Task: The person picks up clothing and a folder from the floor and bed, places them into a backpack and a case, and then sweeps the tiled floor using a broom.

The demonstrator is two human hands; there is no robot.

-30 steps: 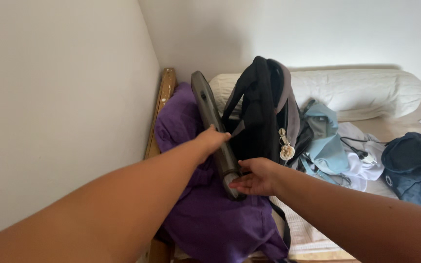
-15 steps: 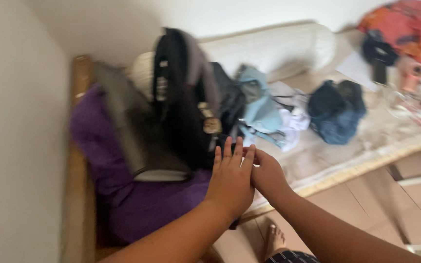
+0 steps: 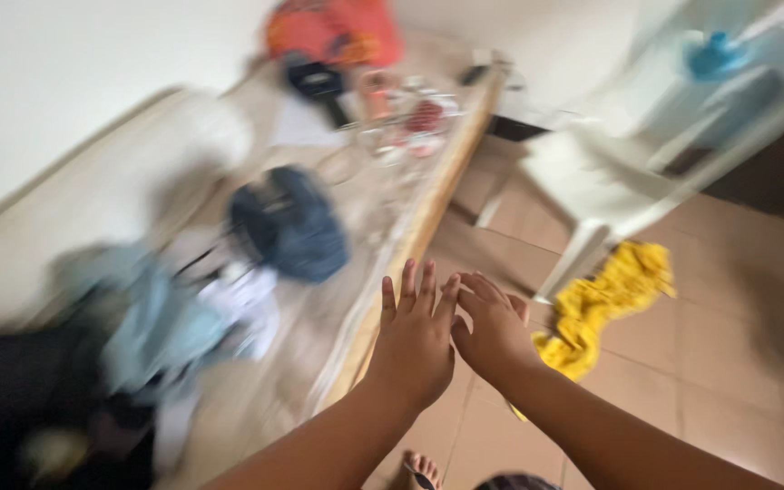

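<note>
Far left on the bed lie one light blue garment (image 3: pixel 151 327) and one dark blue bundle (image 3: pixel 290 225), both blurred. Nearer, the left hand (image 3: pixel 415 338), fingers spread, touches the loosely curled right hand (image 3: pixel 494 331); both are empty. Right: one yellow cloth (image 3: pixel 610 304) and one white chair (image 3: pixel 623 181).

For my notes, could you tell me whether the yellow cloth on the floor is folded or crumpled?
Crumpled: the yellow cloth lies bunched in an uneven heap on the tiled floor.
</note>
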